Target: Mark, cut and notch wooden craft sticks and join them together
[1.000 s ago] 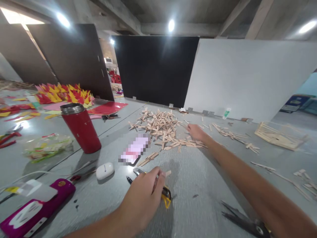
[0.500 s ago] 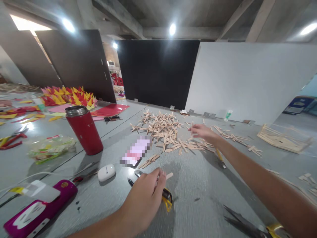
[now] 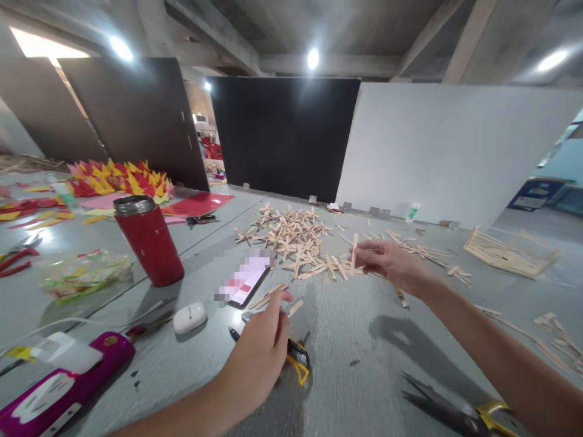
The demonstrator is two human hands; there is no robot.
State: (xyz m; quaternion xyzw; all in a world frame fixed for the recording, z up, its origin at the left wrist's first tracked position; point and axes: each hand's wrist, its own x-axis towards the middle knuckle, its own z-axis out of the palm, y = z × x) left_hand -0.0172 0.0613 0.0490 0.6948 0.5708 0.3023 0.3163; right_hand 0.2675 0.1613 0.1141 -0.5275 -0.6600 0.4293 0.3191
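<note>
My left hand [image 3: 260,347] is closed low over the table, a wooden craft stick [image 3: 296,308] jutting out past its thumb; its index finger is bent up. Beneath and beside that hand lie a pen [image 3: 234,334] and a black and yellow tool [image 3: 298,363], partly covered. Farther out, my right hand [image 3: 387,261] pinches another craft stick [image 3: 354,252] upright between thumb and fingertips. It is at the right edge of a heap of craft sticks [image 3: 296,233]. A yellow-handled cutter [image 3: 402,298] shows below my right wrist.
A phone [image 3: 246,278], white earbud case [image 3: 190,318] and red flask [image 3: 149,240] stand left of the heap. A purple power strip [image 3: 68,382] is at the lower left. Scissors [image 3: 441,403] lie under my right forearm. A stick frame [image 3: 510,255] sits at right.
My right hand has come up slightly from the heap's edge, its stick now plainly in view. The left hand has shifted a little up and left, its index finger lifting.
</note>
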